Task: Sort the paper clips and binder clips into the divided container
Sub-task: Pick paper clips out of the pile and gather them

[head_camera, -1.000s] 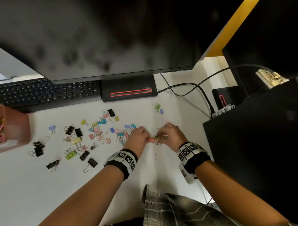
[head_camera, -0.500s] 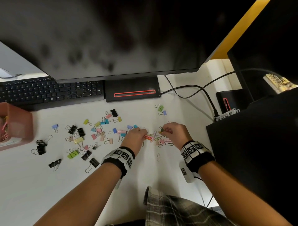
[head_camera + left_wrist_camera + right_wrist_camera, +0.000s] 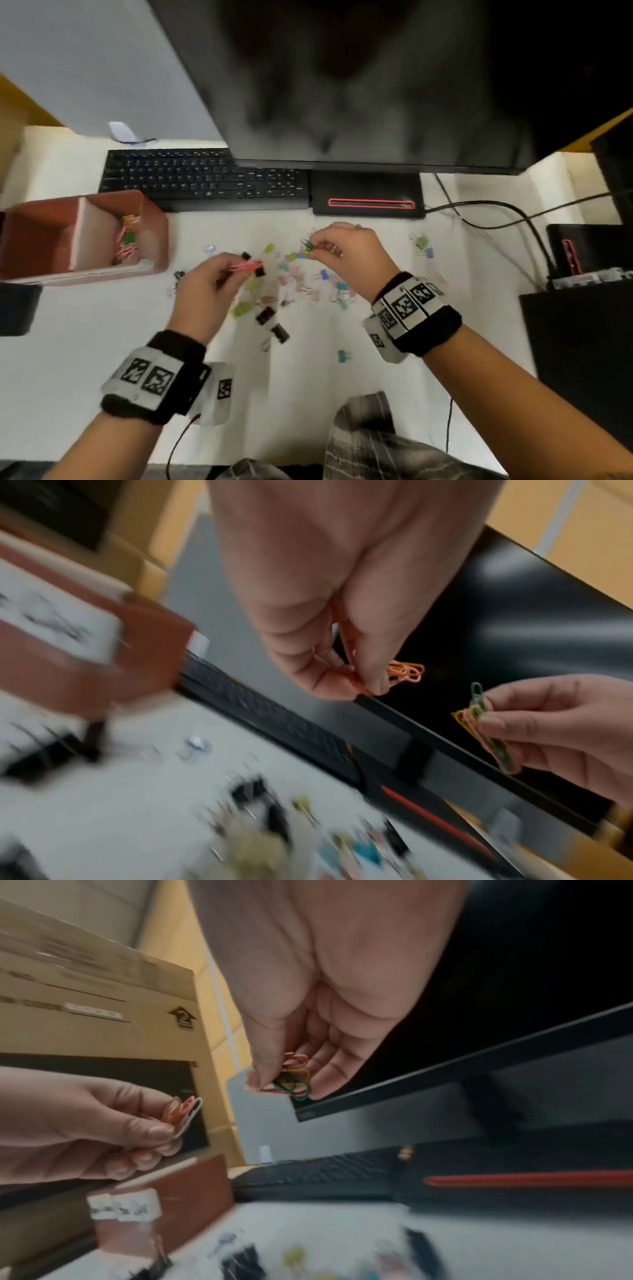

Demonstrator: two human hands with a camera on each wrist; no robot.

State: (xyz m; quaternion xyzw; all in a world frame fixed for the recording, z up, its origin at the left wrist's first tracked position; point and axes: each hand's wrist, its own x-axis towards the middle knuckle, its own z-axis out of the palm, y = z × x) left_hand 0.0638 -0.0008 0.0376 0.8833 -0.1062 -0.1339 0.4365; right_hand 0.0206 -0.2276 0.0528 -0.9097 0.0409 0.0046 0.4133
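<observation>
Left hand [image 3: 202, 291] pinches a pink paper-clip bunch [image 3: 246, 266] and right hand [image 3: 346, 253] pinches a green-and-yellow bunch [image 3: 479, 723], both raised right of the divided container [image 3: 150, 236] (light, slick wire, likely to shed; best nipped across the loops).

Looks like an office: big black monitor [image 3: 359, 85] on a white table [image 3: 68, 359], keyboard [image 3: 191, 178] below its left side, cables [image 3: 496, 212] off its right.
</observation>
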